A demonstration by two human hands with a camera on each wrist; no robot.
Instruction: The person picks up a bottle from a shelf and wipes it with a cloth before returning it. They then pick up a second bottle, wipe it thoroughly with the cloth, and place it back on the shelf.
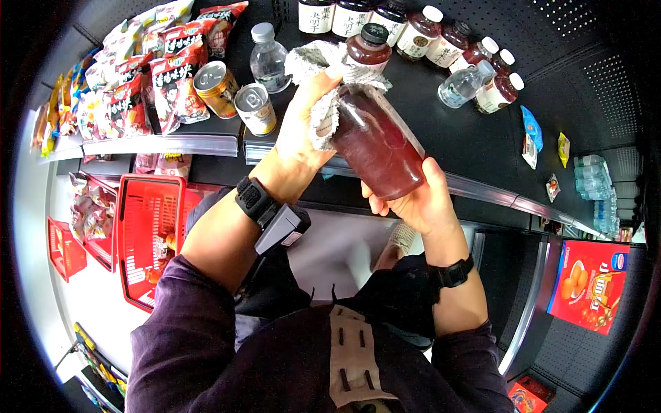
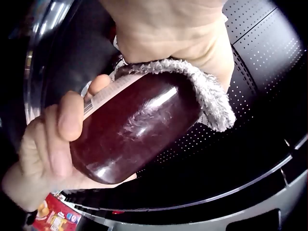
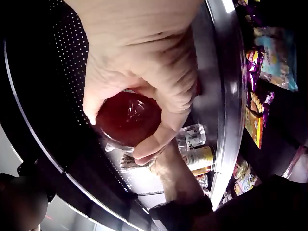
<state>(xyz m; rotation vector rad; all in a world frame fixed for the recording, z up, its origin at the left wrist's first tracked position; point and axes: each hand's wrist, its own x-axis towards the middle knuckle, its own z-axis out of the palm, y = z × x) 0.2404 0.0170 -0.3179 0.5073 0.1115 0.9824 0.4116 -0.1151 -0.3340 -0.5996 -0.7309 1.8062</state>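
A bottle of dark red drink (image 1: 381,141) is held tilted in front of the shelf, its base toward the right hand. My left hand (image 1: 308,120) grips its upper part through a grey-white cloth (image 1: 325,113); the cloth also shows in the left wrist view (image 2: 211,98). My right hand (image 1: 421,199) has its fingers and thumb curled round the bottle's base, as the right wrist view shows around the red base (image 3: 129,118). The bottle's neck and cap cannot be told apart from the cloth and the bottle behind.
A row of dark bottles (image 1: 418,34) stands at the back of the shelf (image 1: 413,117). Clear bottles (image 1: 270,58), (image 1: 463,86), cans (image 1: 255,109) and snack bags (image 1: 175,82) stand around. Red baskets (image 1: 148,234) are at lower left, a red box (image 1: 589,286) at lower right.
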